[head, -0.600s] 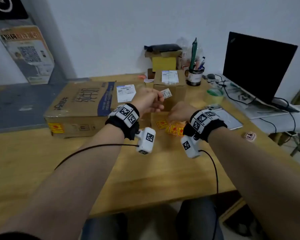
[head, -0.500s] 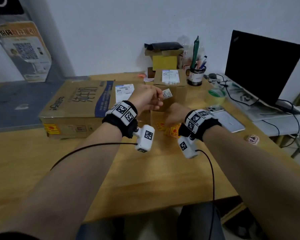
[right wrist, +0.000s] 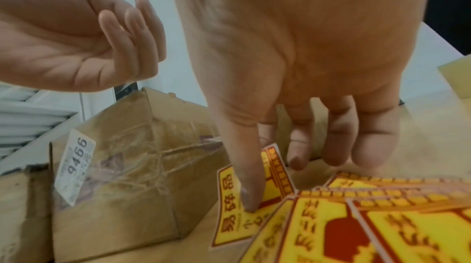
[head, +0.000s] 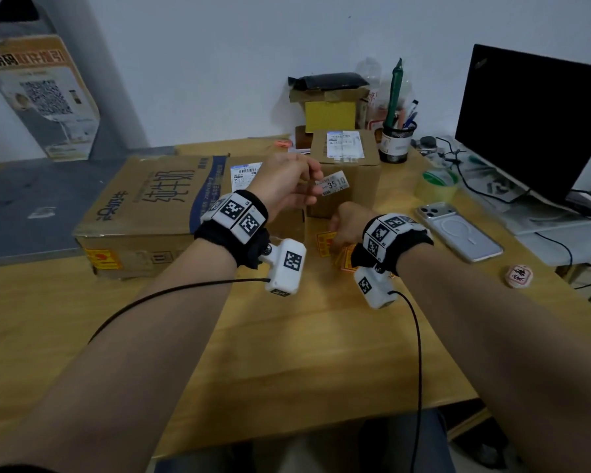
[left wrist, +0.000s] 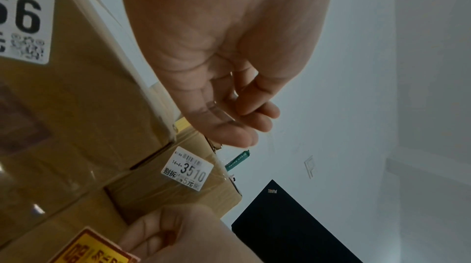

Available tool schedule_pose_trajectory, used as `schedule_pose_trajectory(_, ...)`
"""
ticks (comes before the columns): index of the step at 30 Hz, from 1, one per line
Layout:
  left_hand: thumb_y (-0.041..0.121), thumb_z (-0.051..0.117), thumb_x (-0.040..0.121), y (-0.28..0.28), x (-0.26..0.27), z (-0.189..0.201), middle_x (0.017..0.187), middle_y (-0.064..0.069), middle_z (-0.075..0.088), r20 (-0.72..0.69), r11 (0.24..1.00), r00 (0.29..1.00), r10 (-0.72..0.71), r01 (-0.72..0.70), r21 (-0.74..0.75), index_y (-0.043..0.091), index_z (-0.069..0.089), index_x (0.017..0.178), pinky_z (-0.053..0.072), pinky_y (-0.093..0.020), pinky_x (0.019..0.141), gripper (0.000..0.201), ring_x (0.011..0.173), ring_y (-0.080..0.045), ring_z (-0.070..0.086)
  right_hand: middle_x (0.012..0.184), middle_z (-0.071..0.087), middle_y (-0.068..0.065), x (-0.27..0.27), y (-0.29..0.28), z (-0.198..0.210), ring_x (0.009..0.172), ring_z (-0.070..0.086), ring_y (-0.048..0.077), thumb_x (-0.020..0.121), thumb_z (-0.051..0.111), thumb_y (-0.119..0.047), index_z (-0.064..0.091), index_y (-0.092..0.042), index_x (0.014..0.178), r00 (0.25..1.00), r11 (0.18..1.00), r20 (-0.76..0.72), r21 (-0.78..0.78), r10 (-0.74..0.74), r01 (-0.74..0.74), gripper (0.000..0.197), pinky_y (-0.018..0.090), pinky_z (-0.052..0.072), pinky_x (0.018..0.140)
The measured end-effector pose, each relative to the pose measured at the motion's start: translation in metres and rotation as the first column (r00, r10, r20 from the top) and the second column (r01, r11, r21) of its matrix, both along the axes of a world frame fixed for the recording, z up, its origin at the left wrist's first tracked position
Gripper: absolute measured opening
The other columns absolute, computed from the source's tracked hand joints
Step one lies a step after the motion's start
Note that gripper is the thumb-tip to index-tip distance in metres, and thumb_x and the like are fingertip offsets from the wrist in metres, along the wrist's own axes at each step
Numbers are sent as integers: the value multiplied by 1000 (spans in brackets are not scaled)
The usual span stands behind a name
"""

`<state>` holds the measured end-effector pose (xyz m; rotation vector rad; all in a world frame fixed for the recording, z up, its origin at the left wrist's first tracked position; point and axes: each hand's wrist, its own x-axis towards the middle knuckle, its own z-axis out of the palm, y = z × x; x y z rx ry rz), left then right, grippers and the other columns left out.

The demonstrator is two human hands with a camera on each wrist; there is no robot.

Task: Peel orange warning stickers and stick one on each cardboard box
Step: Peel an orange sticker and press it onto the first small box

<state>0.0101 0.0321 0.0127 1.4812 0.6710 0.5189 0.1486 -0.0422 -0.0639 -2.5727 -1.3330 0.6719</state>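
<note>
Orange warning stickers (right wrist: 344,227): loose overlapping heap on the wooden table (head: 287,353), just in front of the boxes; yellow faces, red print and borders.
Right hand (head: 350,221): down over the heap; thumb (right wrist: 244,176) pressed on one sticker (right wrist: 237,221) at the left edge of the heap, index finger behind it so that the sticker is pinched between them; other fingers curled loosely just above the stickers.
Left hand (head: 284,186): raised above the table, apart from the right hand, holding nothing; fingers (right wrist: 122,31) loosely bent, close together, palm turned inward.
Large cardboard box (head: 150,206): lying flat at the left of the table; blue band and printed characters on top, a white shipping label near its right end, an orange sticker (head: 103,259) on the near side at the left corner.
Small cardboard box (head: 345,165): upright behind the hands; white label on top, a white tag reading 3510 on its front face.
Low taped box (right wrist: 122,176): just left of the heap in the right wrist view, white tag reading 9466.
Phone (head: 458,230): face down, right of the right wrist.
Tape roll (head: 436,186): beyond the phone.
Pen cup (head: 395,141): near the wall, right of the small box.
Monitor (head: 533,121): dark screen, far right.
</note>
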Motion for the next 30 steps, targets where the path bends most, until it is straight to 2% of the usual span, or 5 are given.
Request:
schedule_pose_trajectory(5,-10,41,88,5,-13,1,78,-7,65,54,1000,999,2,-2,2,7,64,84,57,-31,56,28,60,-19,63,76,65,-3,1,-18,23,64,57,6,85,82,-18,76,-11,95,978,945,-165,280,-125,168,14,10,41,39)
schedule_pose_trajectory(13,8,58,92,26,-22,3,98,-2,72,87,978,981,176,-184,96,15,73,106,50,-23,54,22,77,-17,66,74,77,-1,-2,-18,64,52,61,4,88,79,-33,78,-16,88,857,650,-505,618,-102,442,17,20,40,42)
schedule_pose_trajectory(20,26,65,95,46,-27,-6,95,2,78,46,982,993,109,-115,147,16,76,106,50,-24,58,19,76,-11,70,83,75,2,-16,15,66,57,62,8,97,69,-28,77,-16,99,748,565,-662,635,48,527,14,24,43,48)
schedule_pose_trajectory(26,25,69,91,66,-33,-16,78,7,74,110,938,969,223,-244,248,22,76,77,47,-22,51,16,66,-10,66,84,64,5,-23,40,57,59,54,8,87,78,-15,65,-26,97,836,513,-547,731,44,451,20,16,41,45)
schedule_pose_trajectory(30,27,69,91,71,-35,-22,79,7,76,90,955,976,198,-213,206,24,75,81,47,-22,53,12,68,-10,70,90,62,12,-31,49,60,63,55,7,87,79,-9,64,-16,98,825,471,-547,770,142,429,20,8,41,45)
